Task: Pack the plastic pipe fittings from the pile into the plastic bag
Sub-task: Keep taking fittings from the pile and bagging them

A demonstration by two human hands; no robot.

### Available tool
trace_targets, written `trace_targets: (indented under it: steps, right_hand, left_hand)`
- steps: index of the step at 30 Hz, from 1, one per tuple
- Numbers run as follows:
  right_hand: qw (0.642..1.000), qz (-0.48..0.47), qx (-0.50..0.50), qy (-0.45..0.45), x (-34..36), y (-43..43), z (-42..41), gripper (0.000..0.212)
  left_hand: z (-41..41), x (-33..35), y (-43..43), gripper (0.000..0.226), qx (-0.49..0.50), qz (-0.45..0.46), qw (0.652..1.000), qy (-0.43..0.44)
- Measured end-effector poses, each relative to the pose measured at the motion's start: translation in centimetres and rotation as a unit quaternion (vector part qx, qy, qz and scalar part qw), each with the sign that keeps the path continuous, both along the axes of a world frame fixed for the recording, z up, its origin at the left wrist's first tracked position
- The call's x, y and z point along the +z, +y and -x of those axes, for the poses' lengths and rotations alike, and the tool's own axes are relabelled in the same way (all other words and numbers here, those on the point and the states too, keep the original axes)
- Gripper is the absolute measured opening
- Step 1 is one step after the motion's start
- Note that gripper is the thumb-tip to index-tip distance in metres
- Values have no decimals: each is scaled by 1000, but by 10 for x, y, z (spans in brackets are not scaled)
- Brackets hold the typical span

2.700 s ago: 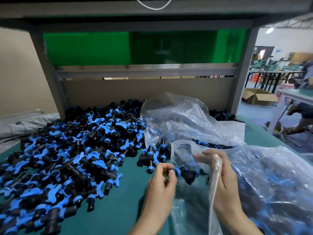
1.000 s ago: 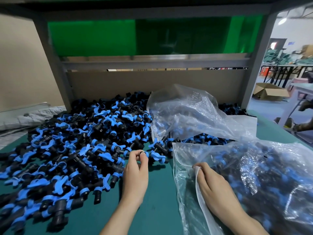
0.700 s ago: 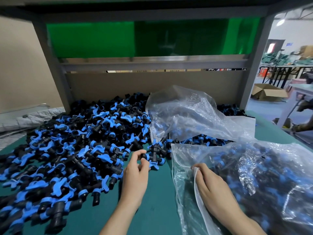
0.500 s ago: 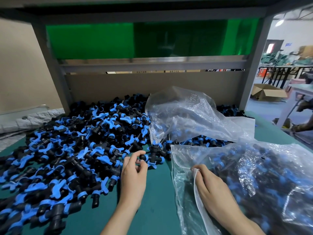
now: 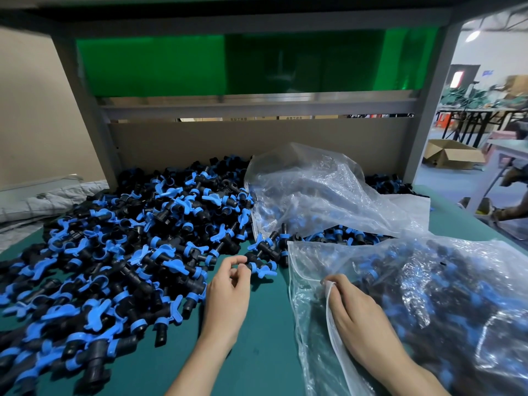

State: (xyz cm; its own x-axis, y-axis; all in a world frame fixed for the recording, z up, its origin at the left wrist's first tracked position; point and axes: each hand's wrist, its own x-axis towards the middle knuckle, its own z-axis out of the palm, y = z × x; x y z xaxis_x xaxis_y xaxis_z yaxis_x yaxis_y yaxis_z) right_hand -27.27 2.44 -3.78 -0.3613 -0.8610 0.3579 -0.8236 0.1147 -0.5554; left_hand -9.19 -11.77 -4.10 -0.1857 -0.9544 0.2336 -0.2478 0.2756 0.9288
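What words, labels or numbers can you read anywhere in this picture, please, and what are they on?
No text is legible.
The dark print seen through the slot above the cardboard panel: too small to read.
The blue sign on the far wall: blurred.
On the pipe fittings and the plastic bag: no lettering visible.

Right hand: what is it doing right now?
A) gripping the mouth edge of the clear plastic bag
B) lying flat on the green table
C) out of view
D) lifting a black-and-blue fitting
A: the right hand has its fingers curled over the mouth edge of the clear plastic bag, while the left hand pinches a black-and-blue plastic fitting at the pile's edge.
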Motion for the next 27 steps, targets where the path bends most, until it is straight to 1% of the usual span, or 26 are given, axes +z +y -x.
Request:
trace_targets:
  steps: [2, 5, 9, 18, 27]
  right_hand:
    - [1000, 0, 0, 2, 0, 0, 0, 21]
    - [1000, 0, 0, 3, 0, 0, 0, 21]
    - [1000, -1, -1, 3, -1, 0, 1, 19]
    - [1000, 2, 4, 3, -1, -1, 1, 20]
    - [1000, 9, 3, 4, -3, -1, 2, 24]
  left_hand:
    - [0, 0, 0, 12, 3, 3, 1000, -1]
    - [0, 1, 1, 15, 11, -2, 1000, -5]
    - [1, 1, 1, 13, 29, 12, 999, -38]
    - [2, -2, -2, 19, 47, 6, 997, -61]
    - [2, 1, 0, 22, 43, -7, 998, -51]
